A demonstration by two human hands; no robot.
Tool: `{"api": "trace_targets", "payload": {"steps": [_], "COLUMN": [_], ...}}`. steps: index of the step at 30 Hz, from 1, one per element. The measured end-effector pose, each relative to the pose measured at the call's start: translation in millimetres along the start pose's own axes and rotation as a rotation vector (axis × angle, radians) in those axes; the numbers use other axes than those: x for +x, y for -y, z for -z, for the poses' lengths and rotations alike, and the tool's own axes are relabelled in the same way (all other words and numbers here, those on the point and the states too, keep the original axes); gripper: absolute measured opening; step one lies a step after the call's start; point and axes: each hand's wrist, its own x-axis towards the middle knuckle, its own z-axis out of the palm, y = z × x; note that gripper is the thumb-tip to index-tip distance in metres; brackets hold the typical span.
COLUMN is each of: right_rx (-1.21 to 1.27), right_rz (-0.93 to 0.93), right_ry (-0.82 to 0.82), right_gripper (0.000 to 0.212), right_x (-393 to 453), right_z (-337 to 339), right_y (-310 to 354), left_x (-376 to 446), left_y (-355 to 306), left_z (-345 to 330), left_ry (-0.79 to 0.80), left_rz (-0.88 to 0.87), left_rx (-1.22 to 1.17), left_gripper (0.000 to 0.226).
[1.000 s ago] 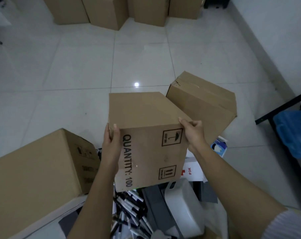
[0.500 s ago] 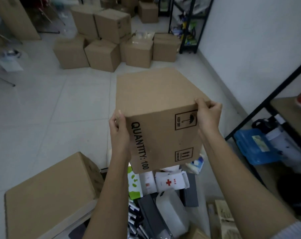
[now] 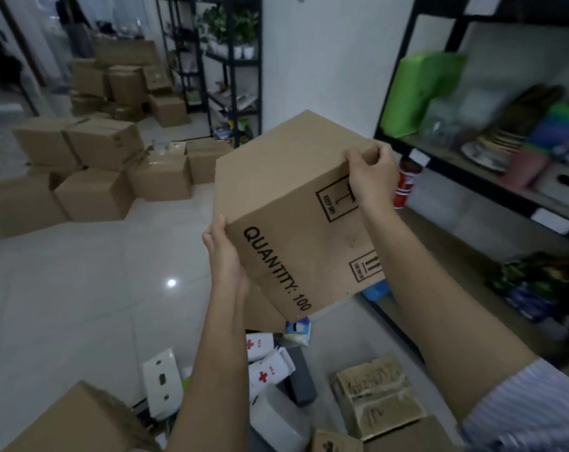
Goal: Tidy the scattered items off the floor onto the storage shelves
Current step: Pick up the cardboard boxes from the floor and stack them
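Since the earlier frame the cardboard box has risen and swung right, tilted, toward the black storage shelves, which now fill the right side. It is held in the air above the floor, near the shelf's front edge but apart from it. The far left holds a heap of closed cartons. On the shelf sit a green package and blurred coloured items. The left hand presses the box's near left edge, fingers flat against the hidden side. The right hand grips the upper right corner, fingers curled over the top. Below lie small white first-aid boxes.
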Motion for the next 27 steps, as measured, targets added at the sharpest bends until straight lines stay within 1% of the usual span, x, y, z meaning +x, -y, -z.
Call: {"api": "trace_targets", "payload": {"steps": [7,10,11,14,15,19,21,24,27], "right_rx": [-0.094,-0.145,-0.17,-0.233,-0.267,-0.398,-0.445,-0.509,-0.596], "right_rz": [0.1,0.135,0.138,0.196,0.228,0.277,0.321,0.35,0.385], "right_ry": [-0.129,-0.183,-0.196,-0.237,-0.259,-0.314,-0.339,-0.379,-0.454], "right_gripper": [0.041,0.044,0.043,0.042,0.043,0.04,0.042,0.052,0.045], "right_x": [-8,-21,-27,-51,-61,-101,-123,-153,-181], "right_z": [118,168,185,236,255,338,382,448,513], "right_y": [33,44,48,61,67,89,100,111,119], "left_x": [-76,-114,-130,-189,-212,-297,-338,-398,-456], "left_y": [9,20,25,40,45,70,85,107,130], "left_z": [-51,-61,-64,-75,-78,-91,-98,-110,-123], "left_ry": [0.153,0.234,0.259,0.38,0.426,0.528,0.573,0.666,0.766], "left_rz": [0.105,0.149,0.162,0.2,0.216,0.328,0.399,0.515,0.628], "left_rx": [0.007,0.01,-0.006,-0.09,-0.112,-0.197,-0.223,-0.297,-0.369], "left_gripper": [0.036,0.056,0.058,0.035,0.032,0.029,0.028,0.033,0.042]}}
